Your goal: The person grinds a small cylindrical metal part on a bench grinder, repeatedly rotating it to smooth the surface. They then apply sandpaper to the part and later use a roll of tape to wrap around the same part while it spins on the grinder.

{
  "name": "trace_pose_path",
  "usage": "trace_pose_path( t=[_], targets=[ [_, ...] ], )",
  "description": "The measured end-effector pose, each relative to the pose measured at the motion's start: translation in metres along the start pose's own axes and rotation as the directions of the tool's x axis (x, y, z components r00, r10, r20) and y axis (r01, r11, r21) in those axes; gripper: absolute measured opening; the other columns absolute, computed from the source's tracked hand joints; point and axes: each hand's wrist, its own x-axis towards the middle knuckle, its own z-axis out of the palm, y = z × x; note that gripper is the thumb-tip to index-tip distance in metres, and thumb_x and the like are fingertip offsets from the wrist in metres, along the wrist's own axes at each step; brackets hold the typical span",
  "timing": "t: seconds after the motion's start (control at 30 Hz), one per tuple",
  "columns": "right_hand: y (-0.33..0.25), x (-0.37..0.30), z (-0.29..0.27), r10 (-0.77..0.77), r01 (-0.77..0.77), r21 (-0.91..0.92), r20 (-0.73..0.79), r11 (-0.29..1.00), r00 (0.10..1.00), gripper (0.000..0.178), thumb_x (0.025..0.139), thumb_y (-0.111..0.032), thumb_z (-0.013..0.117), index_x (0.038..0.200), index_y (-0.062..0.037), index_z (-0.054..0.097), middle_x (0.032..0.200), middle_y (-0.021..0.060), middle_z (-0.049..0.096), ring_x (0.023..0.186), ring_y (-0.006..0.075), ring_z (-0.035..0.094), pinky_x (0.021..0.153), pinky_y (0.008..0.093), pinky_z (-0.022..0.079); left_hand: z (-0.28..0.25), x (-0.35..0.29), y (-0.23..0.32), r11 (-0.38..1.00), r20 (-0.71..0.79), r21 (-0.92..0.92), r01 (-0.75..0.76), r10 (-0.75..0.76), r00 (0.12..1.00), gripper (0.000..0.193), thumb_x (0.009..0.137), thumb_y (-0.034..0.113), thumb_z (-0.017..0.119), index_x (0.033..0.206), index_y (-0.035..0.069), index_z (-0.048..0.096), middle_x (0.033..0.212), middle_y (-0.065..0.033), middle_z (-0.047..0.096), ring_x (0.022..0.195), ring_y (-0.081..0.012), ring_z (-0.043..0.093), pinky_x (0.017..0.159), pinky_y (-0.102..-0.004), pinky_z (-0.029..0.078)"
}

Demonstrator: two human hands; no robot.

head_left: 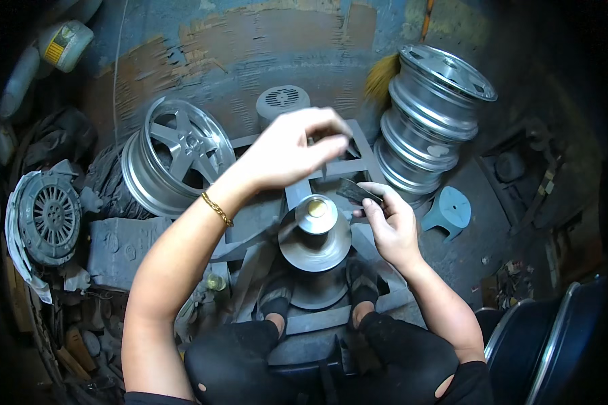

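Observation:
My left hand (297, 148) is raised above the metal frame, wearing a gold bracelet (217, 209) at the wrist. Its fingers curl toward the thumb, but motion blurs the tips, so I cannot tell whether anything is between them. Lower and to the right, my right hand (393, 229) pinches a small dark flat piece (350, 192) between thumb and fingers. Just left of that piece stands a round metal spindle (316, 219) with a brass-coloured centre, above a wider shiny disc (315, 255). Neither hand touches the spindle.
A spoked wheel rim (189, 147) leans at the left, beside a clutch-like disc (50, 209). Several rims (429, 128) are stacked at the right, near a blue stool (447, 210) and a straw broom (383, 75). A motor (283, 100) stands behind the frame (365, 158).

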Motion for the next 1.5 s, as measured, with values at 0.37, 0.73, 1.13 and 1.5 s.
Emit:
trace_pose_path(
  t=[0.37,0.73,1.13,1.5],
  targets=[
    [0.000,0.008,0.008,0.032,-0.030,0.176,-0.009,0.984,0.999,0.035,0.100,-0.011,0.061,0.131,0.0055,0.063,0.104,0.0111,0.074,0.088,0.0136,0.070,0.079,0.0261,0.054,0.032,-0.008,-0.054,0.967,0.178,-0.216,0.134,-0.096,0.979,0.017,0.092,0.018,0.073,0.100,0.003,0.073,0.088,-0.0031,0.067,0.084,-0.0106,0.060,0.077,-0.0284,0.049],
    [0.012,0.001,0.021,-0.500,0.501,-0.478,0.141,0.721,0.854,0.049,0.082,0.007,0.065,0.131,0.0060,0.060,0.124,0.0271,0.066,0.118,0.0401,0.064,0.101,0.0422,0.052,0.050,-0.012,-0.061,0.880,0.180,-0.339,0.333,-0.286,0.941,0.020,0.091,0.018,0.076,0.092,-0.001,0.071,0.084,-0.0030,0.070,0.078,-0.0077,0.062,0.073,-0.0247,0.051],
    [0.019,-0.007,0.034,-0.463,0.517,-0.598,0.259,0.612,0.848,0.065,0.079,0.006,0.058,0.143,0.0120,0.045,0.134,0.0354,0.056,0.128,0.0452,0.057,0.109,0.0451,0.047,0.049,-0.018,-0.060,0.932,0.154,-0.186,0.311,-0.284,0.946,0.015,0.090,0.011,0.073,0.095,-0.003,0.074,0.078,-0.0022,0.070,0.071,-0.0058,0.060,0.064,-0.0240,0.049],
    [0.018,-0.005,0.036,-0.469,0.516,-0.632,0.261,0.578,0.844,0.064,0.077,0.007,0.058,0.140,0.0125,0.047,0.134,0.0349,0.056,0.129,0.0445,0.057,0.109,0.0445,0.047,0.051,-0.019,-0.062,0.948,0.112,-0.161,0.275,-0.259,0.959,0.012,0.086,0.007,0.072,0.092,-0.004,0.074,0.080,-0.0057,0.072,0.073,-0.0080,0.062,0.069,-0.0262,0.052]
  ],
)
